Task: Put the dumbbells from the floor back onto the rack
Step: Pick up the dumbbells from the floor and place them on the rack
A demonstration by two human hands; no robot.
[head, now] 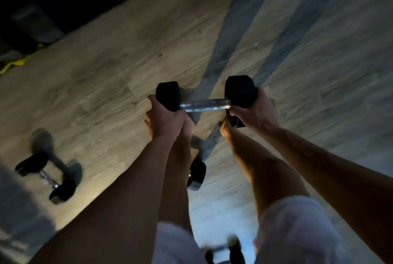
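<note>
- Step in hand (my read): carry phase. One dumbbell [205, 105] looks lifted off the floor [106, 61] w/ both hands; not yet racked.
- Where it is: out in front of the person, approx. centre of view, ahead of the legs [268, 170]. Chrome bar lies crosswise, left to right.
- L hand [164, 120] grips the left head from the near side, fingers [153, 104] curled round its outer edge.
- R hand [253, 110] grips the right head the same way, thumb down by the bar end. Neither hand is on the bar itself.
- Arms: both stretched fwd and down, nearly straight, forearms converging on the dumbbell.
- Left on the floor: 2nd dumbbell [49, 178] well off to the left, motion-blurred. 3rd dumbbell [196, 174] is between the legs, partly hidden by the L arm.
- A dark shape at the bottom edge [235, 248] could be a 4th; too blurred to be sure.
- Rack: can't pick it out. The dark area [32, 8] top left is too dim to read.
- Next move calls for: find and face the rack, then keep the bar level w/ both heads supported.
- Seat the heads in a free slot before the fingers let go.
- Risks (judgement): held by the heads, not the bar, so it could slip if it tilts. The 3rd dumbbell by the feet is a trip hazard when stepping off.
</note>
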